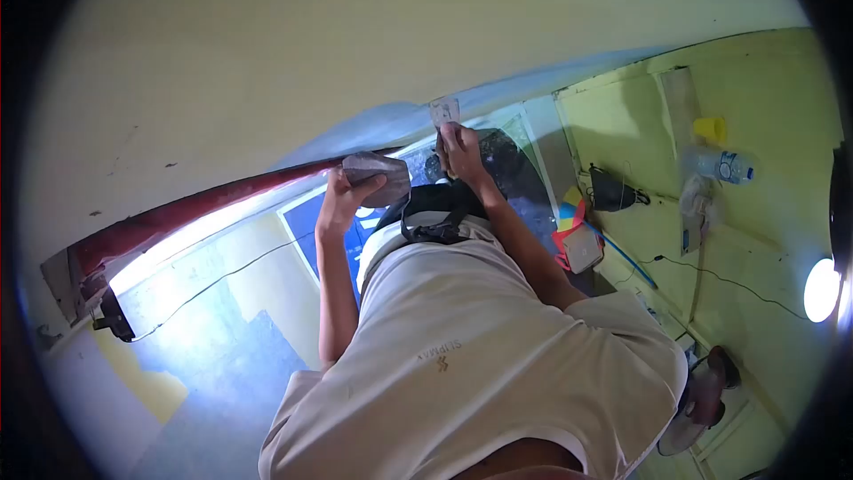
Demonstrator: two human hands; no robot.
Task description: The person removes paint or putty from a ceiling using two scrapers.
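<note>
My left hand (342,200) is closed on the edge of a flat grey plate (384,180), smeared on its surface, held in front of my waist. My right hand (462,158) grips a small scraper (445,110) with a pale, stained blade pointing up. The blade lies at or very near the bluish patch (391,124) along the lower edge of the cream wall (311,44); contact cannot be made out. The two hands are apart.
A red strip (200,200) and a bright lamp (114,318) with a cable are at the left. On the right are a plastic bottle (736,168), a yellow cup (710,130), a black bag-like item (613,191) and a blue stick (622,254).
</note>
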